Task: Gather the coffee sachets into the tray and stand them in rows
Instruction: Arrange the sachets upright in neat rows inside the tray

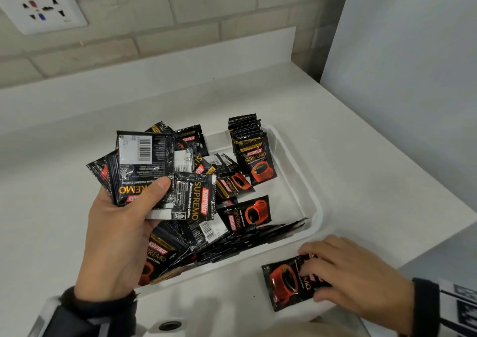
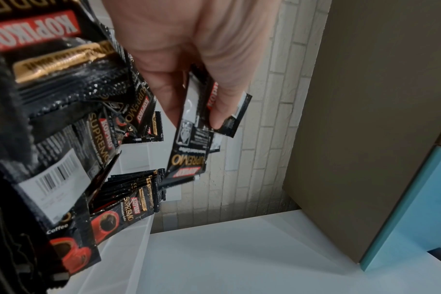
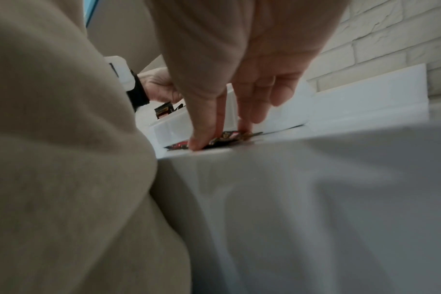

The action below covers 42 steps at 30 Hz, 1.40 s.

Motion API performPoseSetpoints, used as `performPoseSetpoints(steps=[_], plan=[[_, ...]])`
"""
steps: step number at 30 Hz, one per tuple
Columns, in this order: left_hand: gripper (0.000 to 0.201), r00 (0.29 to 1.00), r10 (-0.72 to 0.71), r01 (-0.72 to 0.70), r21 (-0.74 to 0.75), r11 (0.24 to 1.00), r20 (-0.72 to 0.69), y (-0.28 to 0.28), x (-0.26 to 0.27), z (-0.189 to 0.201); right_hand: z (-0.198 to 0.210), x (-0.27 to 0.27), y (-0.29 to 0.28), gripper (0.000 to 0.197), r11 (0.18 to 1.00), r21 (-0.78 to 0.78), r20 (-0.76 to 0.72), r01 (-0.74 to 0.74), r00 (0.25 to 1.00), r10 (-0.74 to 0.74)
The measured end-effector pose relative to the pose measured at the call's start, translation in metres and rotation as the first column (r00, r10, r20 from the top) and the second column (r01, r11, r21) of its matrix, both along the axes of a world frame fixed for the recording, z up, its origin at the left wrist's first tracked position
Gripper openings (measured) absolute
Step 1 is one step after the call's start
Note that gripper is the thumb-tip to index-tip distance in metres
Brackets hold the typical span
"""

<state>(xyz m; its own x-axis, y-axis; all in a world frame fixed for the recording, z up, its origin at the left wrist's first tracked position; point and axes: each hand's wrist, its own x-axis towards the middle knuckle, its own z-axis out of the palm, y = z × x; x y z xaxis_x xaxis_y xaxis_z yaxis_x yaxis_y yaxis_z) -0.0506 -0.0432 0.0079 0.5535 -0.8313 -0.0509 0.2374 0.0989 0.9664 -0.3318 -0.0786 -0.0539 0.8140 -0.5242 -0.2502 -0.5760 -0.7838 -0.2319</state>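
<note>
A white tray (image 1: 315, 207) on the counter holds a loose pile of black coffee sachets (image 1: 242, 212). A short row of sachets (image 1: 249, 140) stands upright at its back right, and the standing row (image 2: 134, 197) also shows in the left wrist view. My left hand (image 1: 144, 200) hovers over the tray's left side and grips a fanned bunch of sachets (image 1: 144, 161), thumb on top; this bunch (image 2: 189, 151) hangs from my left hand (image 2: 196, 111). My right hand (image 1: 313, 277) pinches a single sachet (image 1: 284, 282) lying on the counter in front of the tray, thumb and fingertips (image 3: 199, 142) on its edges.
A wall socket (image 1: 42, 6) sits on the brick wall at the back left. A tall white panel (image 1: 413, 78) bounds the counter on the right. A round dark hole (image 1: 167, 325) lies at the near edge. A blue cabinet side (image 2: 416, 199) stands beyond the counter.
</note>
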Motion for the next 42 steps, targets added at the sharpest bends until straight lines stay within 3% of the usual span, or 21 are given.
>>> performPoseSetpoints(steps=[3, 7, 9, 11, 14, 17, 20, 22, 27, 30, 34, 38, 42], plan=[[0.037, 1.0, -0.004, 0.004, 0.007, 1.0, 0.004, -0.001, 0.001, 0.0, 0.006, 0.0, -0.004, 0.041, 0.999, -0.017, 0.009, 0.04, 0.999, -0.04], [0.032, 1.0, 0.001, -0.001, 0.007, 1.0, 0.001, -0.002, 0.004, 0.0, 0.015, -0.007, -0.007, 0.022, 0.99, -0.123, 0.067, -0.075, 0.994, 0.083], [0.032, 1.0, 0.003, -0.003, 0.004, 1.0, -0.004, -0.002, 0.005, 0.001, 0.027, -0.01, -0.011, 0.014, 0.982, -0.093, 0.125, -0.166, 0.976, 0.177], [0.031, 1.0, 0.003, -0.003, -0.001, 1.0, -0.008, -0.002, 0.006, 0.001, 0.049, -0.009, -0.017, 0.011, 0.981, -0.018, 0.257, -0.194, 0.947, 0.192], [0.035, 1.0, -0.005, 0.005, -0.008, 1.0, -0.014, -0.003, 0.005, 0.002, 0.089, 0.001, -0.034, 0.015, 0.983, 0.109, 0.553, -0.147, 0.831, 0.062], [0.048, 1.0, -0.009, 0.009, -0.014, 1.0, -0.018, -0.005, 0.005, 0.005, 0.121, 0.015, -0.061, 0.006, 0.994, 0.076, 0.638, -0.079, 0.77, 0.012], [0.058, 1.0, -0.01, 0.01, -0.018, 1.0, -0.024, -0.005, 0.006, 0.006, 0.13, 0.03, -0.094, 0.012, 0.998, -0.064, 0.534, 0.018, 0.845, 0.019], [0.06, 0.999, -0.006, 0.006, -0.018, 1.0, -0.032, -0.004, 0.007, 0.006, 0.124, 0.041, -0.115, 0.02, 0.987, -0.162, 0.411, -0.004, 0.909, 0.071], [0.04, 0.999, 0.008, -0.009, -0.017, 1.0, -0.044, 0.0, 0.01, 0.006, 0.101, 0.074, -0.137, 0.041, 0.993, -0.117, 0.138, 0.016, 0.99, 0.001], [0.037, 0.999, 0.009, -0.009, -0.012, 1.0, -0.046, 0.002, 0.009, 0.005, 0.09, 0.091, -0.141, 0.038, 0.994, -0.11, 0.012, -0.003, 1.0, 0.005], [0.049, 0.999, 0.014, -0.014, -0.013, 1.0, -0.032, 0.003, 0.008, 0.004, 0.081, 0.105, -0.146, 0.027, 0.991, -0.12, -0.079, -0.059, 0.996, 0.05], [0.037, 0.999, 0.015, -0.015, -0.011, 1.0, -0.033, 0.004, 0.009, 0.002, 0.072, 0.113, -0.15, 0.013, 0.958, -0.241, -0.149, -0.154, 0.982, 0.12], [0.039, 0.999, 0.019, -0.019, 0.0, 1.0, -0.027, 0.005, 0.008, 0.0, 0.068, 0.114, -0.146, 0.03, 0.925, -0.339, -0.227, -0.171, 0.969, 0.096]])
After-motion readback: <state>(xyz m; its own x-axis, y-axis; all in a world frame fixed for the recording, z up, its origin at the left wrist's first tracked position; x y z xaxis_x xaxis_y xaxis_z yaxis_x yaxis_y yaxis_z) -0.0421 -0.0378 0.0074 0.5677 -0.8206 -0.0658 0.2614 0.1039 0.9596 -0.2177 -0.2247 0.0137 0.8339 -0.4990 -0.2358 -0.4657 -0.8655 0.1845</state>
